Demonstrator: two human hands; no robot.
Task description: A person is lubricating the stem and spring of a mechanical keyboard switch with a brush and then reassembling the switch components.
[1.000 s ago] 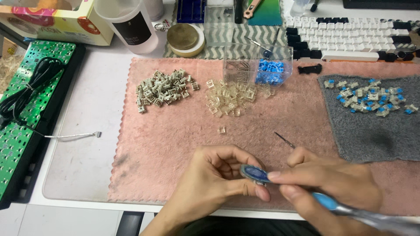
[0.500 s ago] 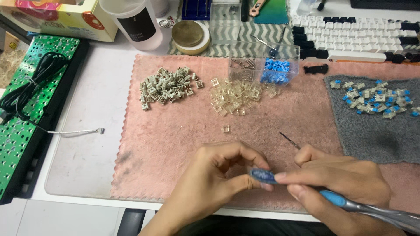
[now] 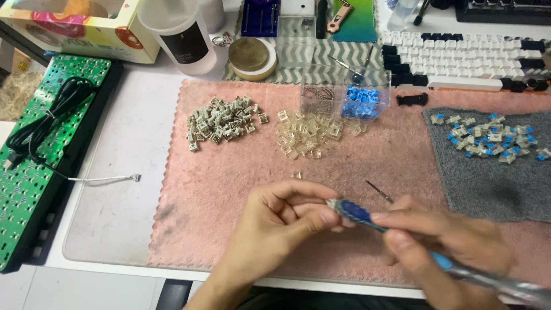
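My left hand is pinched shut on a small part that its fingers hide, low over the pink cloth mat. My right hand grips a blue-handled tool, whose tip meets the left fingertips. A thin dark pin pokes out just above my right hand. Beyond lie a pile of grey-white switch housings and a pile of clear housings.
A clear box with blue parts stands at the mat's far edge. Blue-topped switches lie on a grey mat at right. A green circuit board with a black cable is at left. A white keyboard, bottle and round tin sit behind.
Both hands stay together over the mat's near edge. The view has shifted slightly, and the tool's tip remains at the left fingertips.
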